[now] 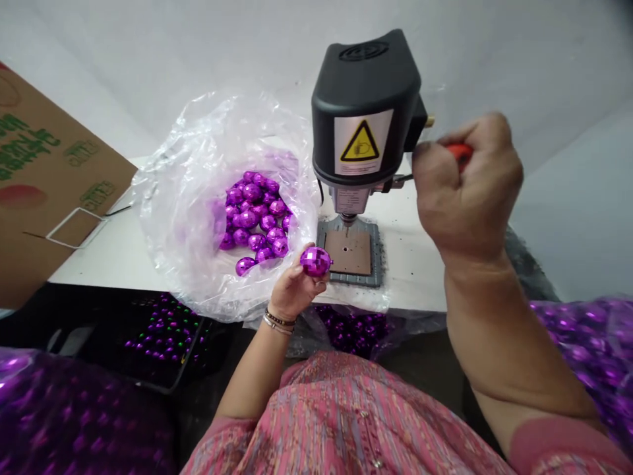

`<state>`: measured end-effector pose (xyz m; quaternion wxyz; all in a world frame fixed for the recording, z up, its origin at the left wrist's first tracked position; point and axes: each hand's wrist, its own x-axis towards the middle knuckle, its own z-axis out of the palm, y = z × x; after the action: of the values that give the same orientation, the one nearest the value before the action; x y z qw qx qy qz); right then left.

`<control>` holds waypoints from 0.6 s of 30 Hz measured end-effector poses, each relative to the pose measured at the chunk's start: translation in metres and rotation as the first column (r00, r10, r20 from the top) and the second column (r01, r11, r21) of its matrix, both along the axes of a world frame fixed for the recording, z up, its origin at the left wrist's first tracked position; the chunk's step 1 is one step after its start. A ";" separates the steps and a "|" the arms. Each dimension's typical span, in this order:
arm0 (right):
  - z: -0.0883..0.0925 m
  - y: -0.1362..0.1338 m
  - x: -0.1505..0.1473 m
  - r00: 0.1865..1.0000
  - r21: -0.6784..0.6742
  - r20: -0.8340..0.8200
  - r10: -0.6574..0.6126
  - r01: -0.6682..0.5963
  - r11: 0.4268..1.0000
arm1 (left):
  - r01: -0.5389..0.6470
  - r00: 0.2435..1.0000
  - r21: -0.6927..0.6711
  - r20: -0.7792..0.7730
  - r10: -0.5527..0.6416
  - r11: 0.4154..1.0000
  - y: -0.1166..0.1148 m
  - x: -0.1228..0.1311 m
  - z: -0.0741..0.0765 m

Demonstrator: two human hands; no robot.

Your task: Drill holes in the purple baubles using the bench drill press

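Note:
My left hand [295, 290] pinches a shiny purple faceted ball [315, 261] in front of the drill press base [376, 264]. A small nub on the ball points right, toward the brown board [357, 254] with a hole in it on that base. My right hand [467, 188] is wrapped round the red-knobbed lever [461, 155] on the right side of the black drill press [366, 99]. Its chuck [348, 218] and bit hang above the board, apart from the ball. Left of the press, a clear plastic bag [173, 198] lies open with several purple balls [252, 192] inside.
A cardboard box [59, 178] leans in at the left of the white table [113, 267]. Below the front edge are more purple balls [353, 330] and a dark tray [168, 343] with purple and green ones. Full bags [593, 336] flank both sides.

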<state>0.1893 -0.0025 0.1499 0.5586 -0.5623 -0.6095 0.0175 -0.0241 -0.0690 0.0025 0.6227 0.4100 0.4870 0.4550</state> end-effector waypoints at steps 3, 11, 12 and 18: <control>0.025 0.015 0.000 0.999 -0.155 -0.008 -0.038 0.036 0.987 | 0.013 1.000 0.050 0.000 -0.013 0.999 0.002 0.007 -0.006; 0.049 0.049 0.000 0.999 -0.343 0.030 -0.025 0.034 0.939 | -0.046 0.965 0.101 -0.254 0.071 0.994 0.033 0.024 -0.018; 0.049 0.050 0.000 0.999 -0.339 0.034 -0.024 0.034 0.940 | -0.059 0.950 0.099 -0.302 0.086 0.993 0.037 0.025 -0.019; 0.048 0.051 0.000 0.997 -0.363 0.079 -0.010 0.038 0.931 | -0.079 0.846 0.168 -0.511 0.155 0.983 0.051 0.029 -0.021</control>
<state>0.1895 0.0483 0.1976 0.4214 -0.6637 -0.6095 0.1020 0.0053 -0.0184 -0.0184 0.4079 0.5302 0.6284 0.3971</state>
